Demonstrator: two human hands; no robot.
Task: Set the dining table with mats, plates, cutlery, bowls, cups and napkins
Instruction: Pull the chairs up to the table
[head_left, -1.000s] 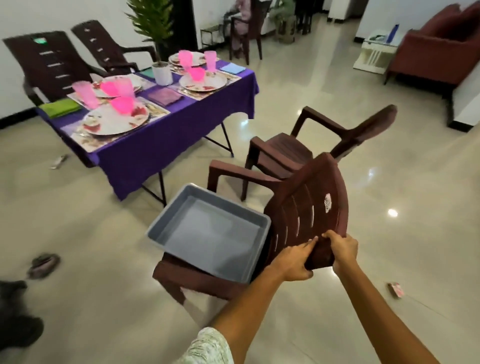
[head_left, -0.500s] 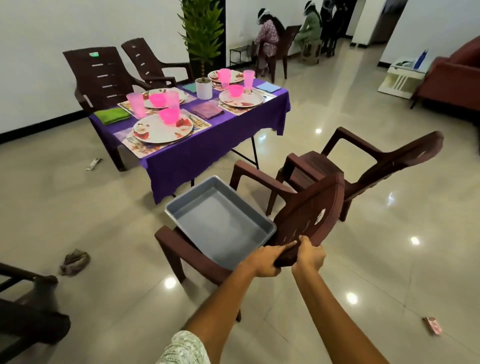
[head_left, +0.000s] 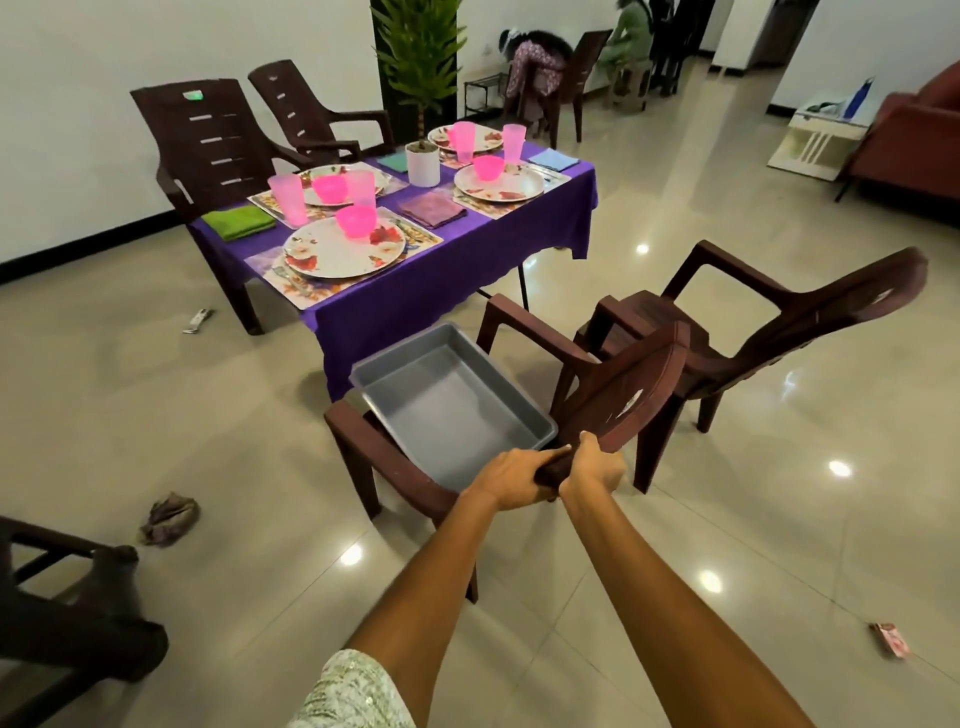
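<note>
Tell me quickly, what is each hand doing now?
Left hand: closed, gripping the top edge of the chair backrest.
Right hand: closed, gripping the same edge.

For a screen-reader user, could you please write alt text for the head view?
Both hands, left hand and right hand, grip the top of a brown chair whose seat holds an empty grey tray. Beyond it, a purple-clothed table is set with plates, pink cups, bowls and napkins.
</note>
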